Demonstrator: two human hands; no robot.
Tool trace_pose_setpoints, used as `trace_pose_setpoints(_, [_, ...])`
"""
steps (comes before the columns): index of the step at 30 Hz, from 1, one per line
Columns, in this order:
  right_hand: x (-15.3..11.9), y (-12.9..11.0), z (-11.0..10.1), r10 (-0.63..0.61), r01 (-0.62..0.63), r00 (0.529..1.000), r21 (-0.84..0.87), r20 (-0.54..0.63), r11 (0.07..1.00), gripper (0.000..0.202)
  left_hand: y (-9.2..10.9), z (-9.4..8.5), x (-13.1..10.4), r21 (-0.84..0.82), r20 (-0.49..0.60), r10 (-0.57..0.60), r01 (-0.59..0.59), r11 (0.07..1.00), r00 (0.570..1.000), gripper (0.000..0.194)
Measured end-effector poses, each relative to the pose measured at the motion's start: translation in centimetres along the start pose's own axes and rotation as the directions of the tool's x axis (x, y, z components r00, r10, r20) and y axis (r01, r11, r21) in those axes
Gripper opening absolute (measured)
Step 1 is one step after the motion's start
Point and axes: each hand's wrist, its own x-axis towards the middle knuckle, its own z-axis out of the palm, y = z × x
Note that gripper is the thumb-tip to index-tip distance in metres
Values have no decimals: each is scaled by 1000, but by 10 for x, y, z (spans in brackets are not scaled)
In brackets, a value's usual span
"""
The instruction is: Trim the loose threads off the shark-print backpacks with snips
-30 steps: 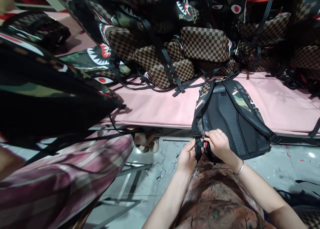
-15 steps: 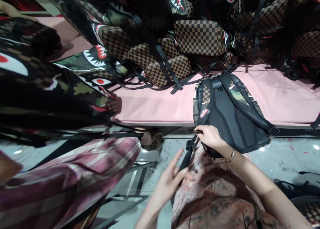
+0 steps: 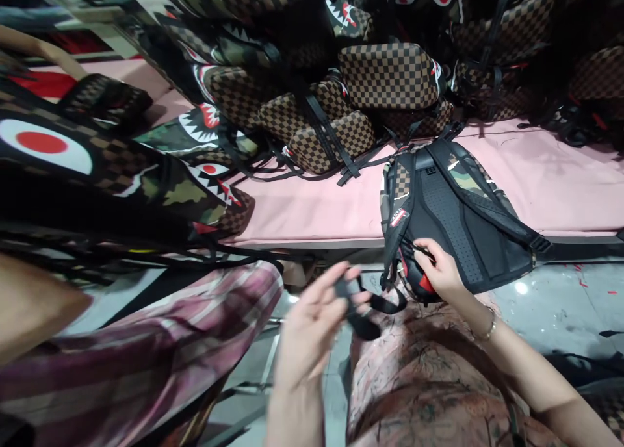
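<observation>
Backpack (image 3: 446, 216) black-backed, camo and checkered edges. Right hand (image 3: 442, 275) pinching small dark item (image 3: 425, 252); left hand (image 3: 314, 323) spread, black strap (image 3: 364, 326) at fingers.

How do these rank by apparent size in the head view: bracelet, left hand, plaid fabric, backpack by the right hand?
1. Plaid fabric, cropped by the frame
2. Backpack
3. Left hand
4. Bracelet
</observation>
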Motion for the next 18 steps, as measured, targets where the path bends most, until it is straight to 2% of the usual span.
trace_pose_setpoints(3, [-31,5,-23,-55,55,999,19,1,998,17,-28,28,15,-35,160,-110,117,993,981,66])
trace_pose_setpoints(6, [-55,10,-42,-132,132,989,-2,60,991,17,-42,40,23,-29,215,-143,153,988,966,68])
trace_pose_setpoints(9, [-64,12,-51,-218,232,964,-84,152,969,22,-45,37,27,52,234,-164,156,986,958,67])
trace_pose_setpoints(13, [-59,13,-50,-269,327,922,-186,280,927,24,-44,29,28,148,273,-223,188,971,936,68])
trace_pose_setpoints(18, [-47,14,-44,-267,314,901,-90,341,945,18,-38,29,27,187,311,-283,233,954,907,68])
